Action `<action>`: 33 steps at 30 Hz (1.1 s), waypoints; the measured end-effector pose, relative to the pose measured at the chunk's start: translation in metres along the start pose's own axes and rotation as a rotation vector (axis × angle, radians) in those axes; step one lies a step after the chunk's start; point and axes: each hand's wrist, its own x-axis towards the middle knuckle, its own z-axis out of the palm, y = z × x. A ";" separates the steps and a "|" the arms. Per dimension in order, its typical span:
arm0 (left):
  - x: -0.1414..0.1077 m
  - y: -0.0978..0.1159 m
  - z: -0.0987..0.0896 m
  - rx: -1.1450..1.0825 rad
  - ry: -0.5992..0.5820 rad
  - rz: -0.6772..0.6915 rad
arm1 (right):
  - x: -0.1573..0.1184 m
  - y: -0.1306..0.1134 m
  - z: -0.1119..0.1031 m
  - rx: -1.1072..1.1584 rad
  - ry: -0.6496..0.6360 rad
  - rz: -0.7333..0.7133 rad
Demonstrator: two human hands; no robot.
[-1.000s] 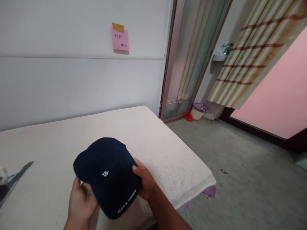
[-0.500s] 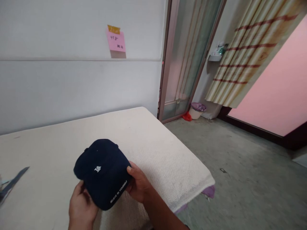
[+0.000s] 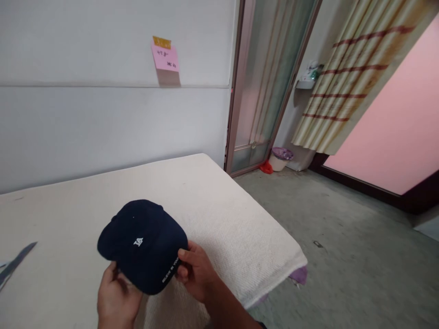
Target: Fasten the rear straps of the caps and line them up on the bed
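A navy baseball cap [image 3: 147,244] with a small white embroidered logo is held above the bed, its brim tilted toward me. White lettering runs along the brim's edge, partly covered by fingers. My right hand [image 3: 197,269] pinches the brim's right side, thumb on top. At the lower left of the cap, my left hand [image 3: 118,297] grips its edge, with some fingers hidden beneath. Under both hands lies the cream textured mattress cover [image 3: 226,219].
A dark flat blade-like item [image 3: 17,264] lies on the bed at far left. A pink note [image 3: 166,57] is taped to the white wall. Beyond the bed are a glass sliding door [image 3: 260,91], a lined bin [image 3: 281,159], a red bag [image 3: 266,167] and a patterned curtain [image 3: 356,77].
The cap has turned slightly and shifted a little left. My right hand has moved slightly down along the brim, its fingers now over part of the lettering.
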 end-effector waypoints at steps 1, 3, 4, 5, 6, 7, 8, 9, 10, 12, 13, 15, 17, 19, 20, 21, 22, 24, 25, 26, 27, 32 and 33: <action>-0.001 -0.001 0.002 -0.011 -0.038 -0.007 | 0.001 -0.003 -0.003 -0.004 -0.008 -0.016; -0.005 -0.005 0.005 -0.011 -0.101 -0.022 | 0.003 -0.011 -0.009 -0.008 -0.019 -0.057; -0.006 -0.007 0.006 0.006 -0.119 -0.029 | 0.003 -0.015 -0.012 -0.008 -0.024 -0.078; -0.008 -0.009 0.007 0.033 -0.129 -0.037 | 0.004 -0.019 -0.015 -0.007 -0.030 -0.099; -0.009 -0.011 0.007 0.061 -0.124 -0.042 | 0.005 -0.023 -0.018 -0.005 -0.030 -0.119; -0.010 -0.012 0.007 0.083 -0.113 -0.045 | 0.005 -0.028 -0.021 -0.001 -0.026 -0.139; -0.010 -0.013 0.007 0.096 -0.102 -0.049 | 0.006 -0.032 -0.024 0.003 -0.016 -0.158; -0.010 -0.013 0.006 0.101 -0.089 -0.059 | 0.007 -0.036 -0.027 0.005 -0.002 -0.176; -0.009 -0.013 0.005 0.100 -0.076 -0.070 | 0.008 -0.040 -0.030 0.008 0.012 -0.192; -0.007 -0.012 0.002 0.083 -0.045 -0.097 | 0.011 -0.046 -0.036 0.009 0.039 -0.217; -0.005 -0.012 0.001 0.073 -0.028 -0.113 | 0.013 -0.049 -0.039 0.011 0.051 -0.226; -0.003 -0.011 0.000 0.056 -0.001 -0.149 | 0.018 -0.055 -0.044 0.017 0.076 -0.240; -0.002 -0.010 -0.001 0.048 0.015 -0.171 | 0.023 -0.061 -0.047 0.024 0.105 -0.257; -0.002 -0.010 -0.001 0.048 0.006 -0.178 | 0.030 -0.068 -0.049 0.025 0.126 -0.276; -0.002 -0.010 -0.002 0.049 -0.003 -0.179 | 0.034 -0.072 -0.049 0.024 0.132 -0.288; -0.002 -0.009 -0.002 0.050 -0.012 -0.180 | 0.038 -0.076 -0.049 0.023 0.138 -0.300; -0.002 -0.009 -0.003 0.049 -0.023 -0.181 | 0.042 -0.081 -0.050 0.021 0.143 -0.313; -0.002 -0.009 -0.004 0.042 -0.030 -0.185 | 0.052 -0.092 -0.052 0.017 0.154 -0.343; -0.002 -0.009 -0.004 0.038 -0.026 -0.187 | 0.057 -0.098 -0.053 0.015 0.159 -0.358; -0.003 -0.009 -0.005 0.039 -0.024 -0.191 | 0.063 -0.105 -0.055 0.012 0.165 -0.374; -0.003 -0.009 -0.004 0.042 -0.021 -0.196 | 0.069 -0.111 -0.057 0.008 0.171 -0.387; -0.006 -0.010 -0.002 0.046 0.012 -0.221 | 0.102 -0.150 -0.075 -0.015 0.228 -0.441; -0.007 -0.011 -0.002 0.044 0.019 -0.233 | 0.109 -0.157 -0.080 -0.020 0.248 -0.449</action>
